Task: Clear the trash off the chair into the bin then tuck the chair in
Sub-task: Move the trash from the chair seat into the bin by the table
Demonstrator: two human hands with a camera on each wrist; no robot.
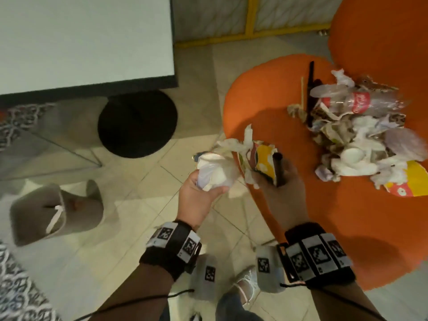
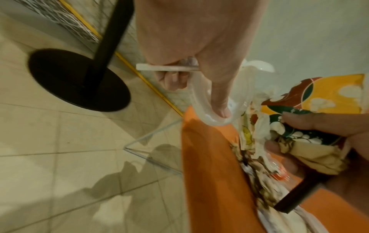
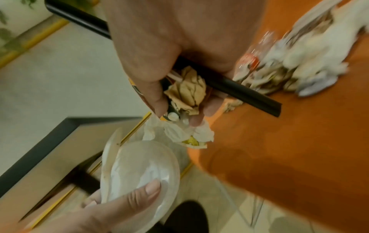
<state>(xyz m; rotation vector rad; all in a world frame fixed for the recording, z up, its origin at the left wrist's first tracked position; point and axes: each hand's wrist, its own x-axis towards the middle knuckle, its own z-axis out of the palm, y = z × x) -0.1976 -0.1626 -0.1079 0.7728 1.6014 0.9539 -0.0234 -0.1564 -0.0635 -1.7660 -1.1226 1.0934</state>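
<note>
An orange chair (image 1: 324,216) fills the right side, with a trash pile (image 1: 361,135) of crumpled paper, cups and a clear bottle on its seat. My left hand (image 1: 208,181) is over the floor just left of the seat edge, gripping a clear plastic lid (image 3: 143,165) with white paper and a flat wooden stick (image 2: 167,68). My right hand (image 1: 275,177) is over the seat's front edge. It grips a crumpled printed wrapper (image 1: 261,161), brown paper (image 3: 187,94) and a black straw (image 3: 249,93). The two hands are close together.
A white table (image 1: 81,42) with a black round base (image 1: 136,123) stands at the upper left. A grey soft container (image 1: 58,209) lies on the tiled floor at the lower left. A clear acrylic panel (image 2: 155,151) stands by the chair. My feet are below the hands.
</note>
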